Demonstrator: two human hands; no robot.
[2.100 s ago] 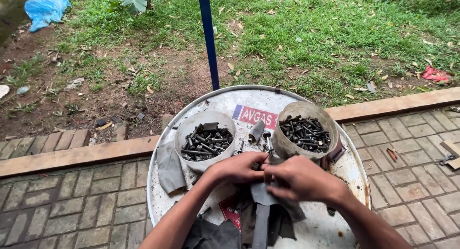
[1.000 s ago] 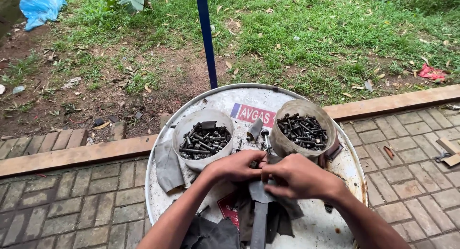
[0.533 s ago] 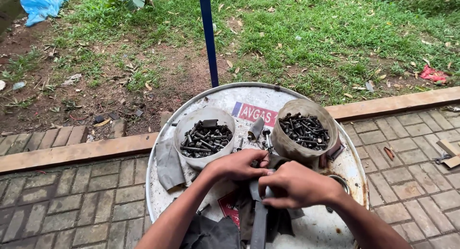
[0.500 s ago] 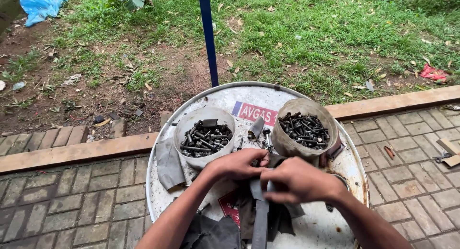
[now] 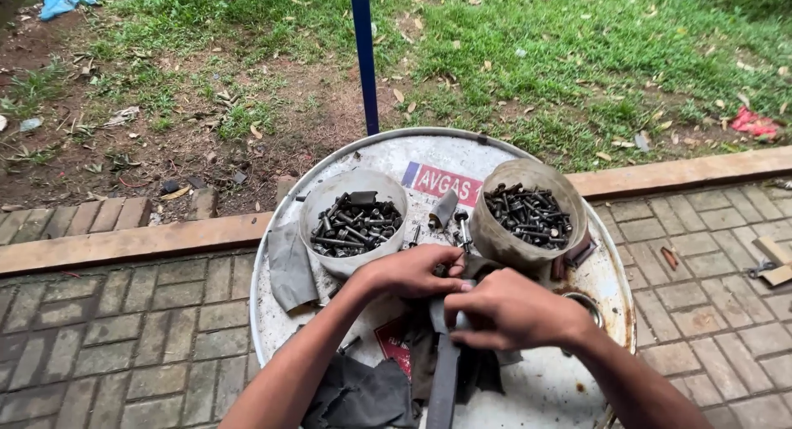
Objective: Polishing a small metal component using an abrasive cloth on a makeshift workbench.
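My left hand [image 5: 408,271] and my right hand [image 5: 507,312] meet over the top of a white metal drum [image 5: 577,379]. Both are closed on a grey rubber strip [image 5: 444,371] that runs down toward me between them. What the fingertips pinch at the strip's upper end is hidden. Just beyond my left hand stands a pale bowl of dark bolts [image 5: 355,223]. A tan bowl of bolts [image 5: 530,212] stands beyond my right hand. Dark rubber scraps [image 5: 359,396] lie near my left forearm.
A blue pole [image 5: 364,58] rises from the dirt behind the drum. A grey rubber piece [image 5: 290,268] hangs at the drum's left rim. Brick paving surrounds the drum, with a raised brick kerb [image 5: 124,243] and grass beyond. Small tools [image 5: 763,268] lie on the paving at right.
My hands stay together on the strip with only small finger shifts. The view has dipped slightly.
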